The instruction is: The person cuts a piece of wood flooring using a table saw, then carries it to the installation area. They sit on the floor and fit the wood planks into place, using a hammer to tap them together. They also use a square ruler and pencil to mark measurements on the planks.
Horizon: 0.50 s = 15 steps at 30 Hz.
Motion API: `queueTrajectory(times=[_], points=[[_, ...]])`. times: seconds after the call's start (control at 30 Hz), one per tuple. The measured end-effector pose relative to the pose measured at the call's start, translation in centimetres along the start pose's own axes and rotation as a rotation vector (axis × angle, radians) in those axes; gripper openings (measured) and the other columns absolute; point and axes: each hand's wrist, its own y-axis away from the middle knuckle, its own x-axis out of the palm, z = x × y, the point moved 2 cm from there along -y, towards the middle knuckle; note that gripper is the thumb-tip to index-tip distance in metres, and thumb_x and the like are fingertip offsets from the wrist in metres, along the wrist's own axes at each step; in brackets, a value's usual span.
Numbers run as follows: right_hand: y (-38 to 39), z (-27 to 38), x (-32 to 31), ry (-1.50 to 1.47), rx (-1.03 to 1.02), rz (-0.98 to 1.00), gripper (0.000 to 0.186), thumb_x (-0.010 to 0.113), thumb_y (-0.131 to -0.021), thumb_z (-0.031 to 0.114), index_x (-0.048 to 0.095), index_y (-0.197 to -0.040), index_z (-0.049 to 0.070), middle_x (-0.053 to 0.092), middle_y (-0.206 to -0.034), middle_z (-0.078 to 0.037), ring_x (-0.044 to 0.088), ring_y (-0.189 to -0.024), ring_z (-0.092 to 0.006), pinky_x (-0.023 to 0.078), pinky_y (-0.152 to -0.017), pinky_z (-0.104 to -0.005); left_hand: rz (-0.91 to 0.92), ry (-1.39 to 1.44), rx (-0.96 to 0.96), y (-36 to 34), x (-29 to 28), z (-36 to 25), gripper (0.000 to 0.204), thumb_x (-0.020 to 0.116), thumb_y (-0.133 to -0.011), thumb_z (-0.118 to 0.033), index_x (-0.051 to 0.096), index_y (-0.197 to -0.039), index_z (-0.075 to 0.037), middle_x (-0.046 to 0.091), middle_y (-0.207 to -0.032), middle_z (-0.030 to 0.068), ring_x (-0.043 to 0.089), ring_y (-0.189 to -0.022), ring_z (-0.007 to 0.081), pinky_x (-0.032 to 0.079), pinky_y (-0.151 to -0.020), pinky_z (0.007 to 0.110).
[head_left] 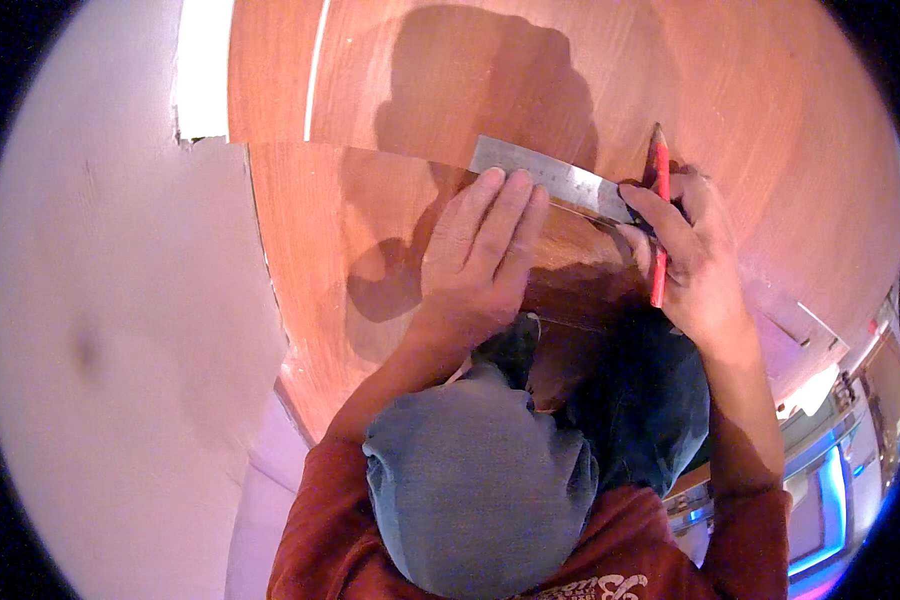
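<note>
A flat metal ruler (570, 182) with fine markings lies slantwise on the wood-grain board (770, 130), along a seam or edge. My left hand (475, 250) rests with its fingers stretched out flat, the tips touching the ruler's near edge. At the ruler's right end, the thumb and fingers of my right hand (705, 260) close on a dark part there, perhaps a square's stock. That same hand also holds a red pencil (661, 165), upright in the view, its dark tip pointing away from me. Some of the right fingers are hidden behind the pencil and in shadow.
My bent knee in blue jeans (480, 490) rises close below the hands. A pale grey surface (120, 300) runs down the left, with a bright white strip (205, 70) near the board's far left edge. Blue-lit equipment (832, 500) stands at the lower right. Shadows fall across the board.
</note>
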Motion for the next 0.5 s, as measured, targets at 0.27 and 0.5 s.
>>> queueTrajectory(times=[0.27,0.5], points=[[-0.35,-0.04,0.08,0.041,-0.044,-0.003,0.038,0.082,-0.077,0.010,0.072,-0.113,0.005,0.061,-0.101,-0.016,0.061,-0.099,-0.0372,0.052,-0.085,-0.0456,-0.038,0.003,0.032,-0.50,-0.02,0.18,0.030,0.069,-0.087,-0.003,0.073,-0.117,0.000,0.065,-0.129,0.0146,0.063,-0.122,0.0355,0.057,-0.100,0.043],[-0.18,-0.04,0.01,0.049,-0.037,0.001,0.036,0.081,-0.078,0.011,0.072,-0.112,0.005,0.061,-0.101,-0.016,0.061,-0.101,-0.0376,0.051,-0.087,-0.0468,-0.021,-0.030,-0.004,0.20,0.45,-0.08,0.037,0.059,-0.092,-0.009,0.070,-0.127,-0.004,0.060,-0.141,0.0133,0.059,-0.130,0.0332,0.054,-0.102,0.046]])
